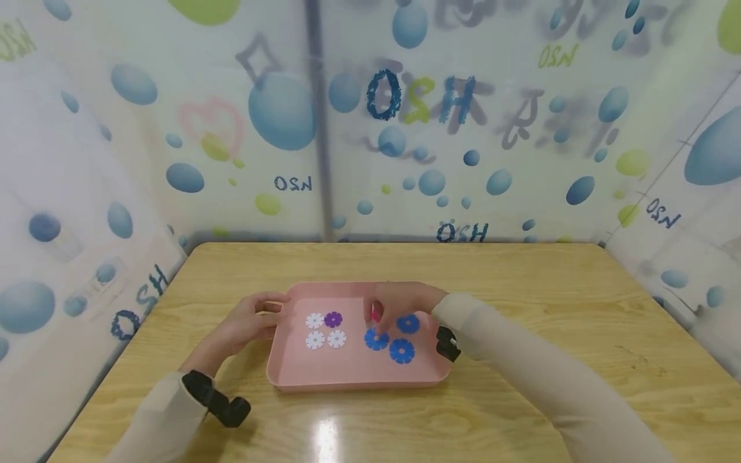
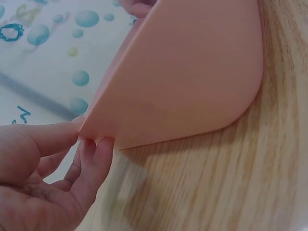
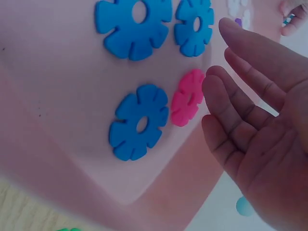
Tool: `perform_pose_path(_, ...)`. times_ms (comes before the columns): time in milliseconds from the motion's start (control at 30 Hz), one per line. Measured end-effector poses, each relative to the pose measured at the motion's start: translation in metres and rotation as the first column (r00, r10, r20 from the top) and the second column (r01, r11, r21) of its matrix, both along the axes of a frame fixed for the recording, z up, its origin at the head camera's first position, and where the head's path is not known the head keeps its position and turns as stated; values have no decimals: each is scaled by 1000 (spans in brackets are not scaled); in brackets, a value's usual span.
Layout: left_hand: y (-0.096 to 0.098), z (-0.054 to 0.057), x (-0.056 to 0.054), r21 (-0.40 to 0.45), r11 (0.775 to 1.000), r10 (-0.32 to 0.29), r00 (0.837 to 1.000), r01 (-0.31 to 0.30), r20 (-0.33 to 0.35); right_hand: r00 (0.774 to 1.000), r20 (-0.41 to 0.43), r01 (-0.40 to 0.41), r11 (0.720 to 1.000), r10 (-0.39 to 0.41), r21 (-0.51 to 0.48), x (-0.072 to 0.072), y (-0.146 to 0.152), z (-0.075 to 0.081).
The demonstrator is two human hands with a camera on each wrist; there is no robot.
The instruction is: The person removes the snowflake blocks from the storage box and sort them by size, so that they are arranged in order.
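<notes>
My left hand (image 1: 257, 319) pinches the left rim of a pink tray (image 1: 312, 376), thumb on one side and fingertips on the other, as the left wrist view shows. Over the tray's right half, my right hand (image 1: 396, 302) hovers with its fingers extended and slightly bent. Its fingertips are right beside a pink interlocking disc (image 3: 181, 108), which shows no finger around it. Three blue interlocking discs (image 1: 395, 352) lie near that hand. In the left half, a purple disc (image 1: 328, 319) lies grouped with three white discs (image 1: 309, 341).
The tray stands on a wooden table (image 1: 509, 411). A green piece (image 3: 68, 229) shows at the bottom edge of the right wrist view, outside the tray. Patterned walls (image 1: 370, 212) border the table at the back and sides. Black wrist cameras (image 1: 215, 400) sit on both wrists.
</notes>
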State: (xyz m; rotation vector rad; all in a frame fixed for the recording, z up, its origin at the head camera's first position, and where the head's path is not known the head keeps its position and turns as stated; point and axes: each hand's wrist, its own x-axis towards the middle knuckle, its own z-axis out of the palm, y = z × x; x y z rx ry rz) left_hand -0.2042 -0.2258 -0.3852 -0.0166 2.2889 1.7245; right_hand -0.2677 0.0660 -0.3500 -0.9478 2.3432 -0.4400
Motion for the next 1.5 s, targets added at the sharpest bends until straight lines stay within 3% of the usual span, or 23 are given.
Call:
perform_pose_path(267, 0, 0, 0, -3, 1000, -15, 1000, 15, -5, 989, -102, -96, 990, 107, 105, 2, -1, -3)
perform_pose_path(700, 1, 2, -1, -11, 1000, -10, 1000, 10, 8, 989, -90, -102, 988, 113, 115, 4, -3, -6)
perform_pose_path(1133, 1, 1, -1, -13, 1000, -11, 1000, 11, 15, 982, -134, -101, 973, 131, 209, 7, -12, -6)
perform_pose_path(1500, 1, 2, 0, -3, 1000, -3, 1000, 3, 12, 982, -108, -132, 972, 156, 196, 6, -13, -2)
